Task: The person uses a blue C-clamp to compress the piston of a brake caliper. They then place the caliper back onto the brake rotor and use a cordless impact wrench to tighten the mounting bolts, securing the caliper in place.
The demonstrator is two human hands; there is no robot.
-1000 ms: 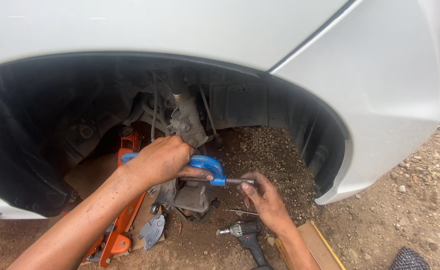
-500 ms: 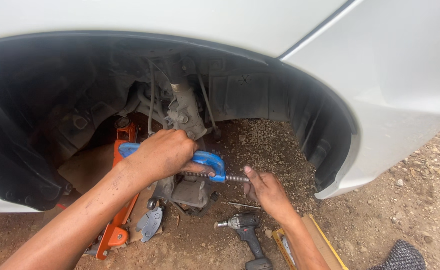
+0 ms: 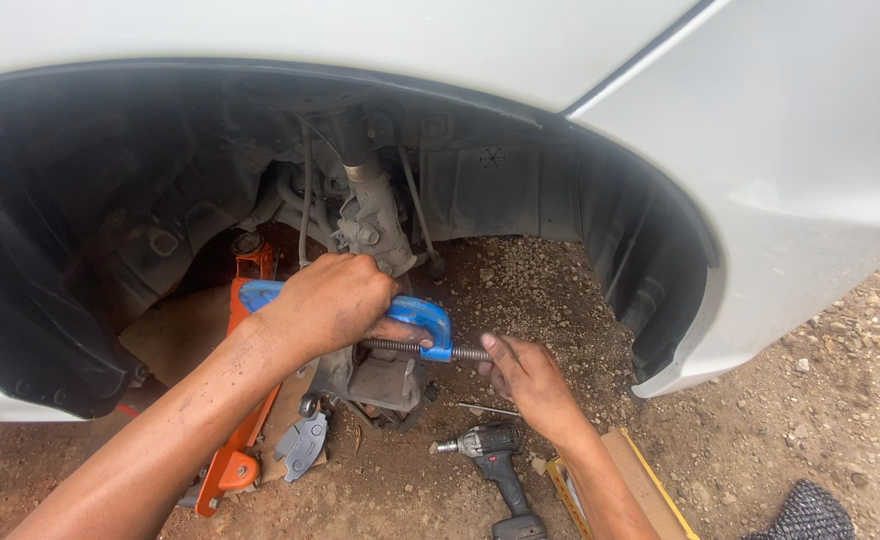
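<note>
Little has changed: the left hand (image 3: 325, 300) still grips the blue C-clamp (image 3: 422, 318) over the brake caliper (image 3: 380, 378); right hand (image 3: 525, 375) still pinches its screw (image 3: 468, 352), turning.

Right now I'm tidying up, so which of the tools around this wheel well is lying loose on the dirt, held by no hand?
The black cordless drill, beside the right hand. The blue C-clamp is gripped by the left hand.

An outdoor car-repair spot: a white car's wheelless wheel arch (image 3: 520, 190) over gravelly dirt ground (image 3: 810, 400).
</note>
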